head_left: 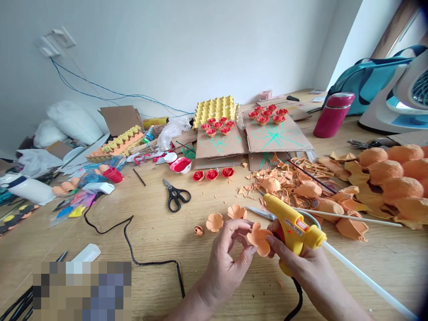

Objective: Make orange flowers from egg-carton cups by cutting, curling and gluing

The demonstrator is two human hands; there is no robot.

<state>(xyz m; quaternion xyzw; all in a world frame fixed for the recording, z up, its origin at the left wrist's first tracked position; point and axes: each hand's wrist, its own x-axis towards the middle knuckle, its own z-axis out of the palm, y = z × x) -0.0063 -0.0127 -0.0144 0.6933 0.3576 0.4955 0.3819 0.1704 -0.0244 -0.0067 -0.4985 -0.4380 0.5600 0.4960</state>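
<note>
Between thumb and fingers, my left hand [230, 256] pinches an orange egg-carton flower [259, 240] by its left edge. My right hand [297, 261] is wrapped round a yellow glue gun [286, 218] whose nozzle points up and left; a white glue stick [364, 274] sticks out of its back. The right thumb also touches the flower's right petal. Just beyond my hands lie two more orange cut flowers [214, 222] and a small rolled orange bud [198, 230]. Silver scissor blades [261, 212] show partly behind the glue gun.
Black-handled scissors [176, 196] lie mid-table near three red flowers [211, 174] and a bowl of red paint [181, 165]. Cardboard sheets [281, 133] bear more red flowers. Orange scraps and an egg tray [401, 174] fill the right. A black cable [150, 263] crosses the left.
</note>
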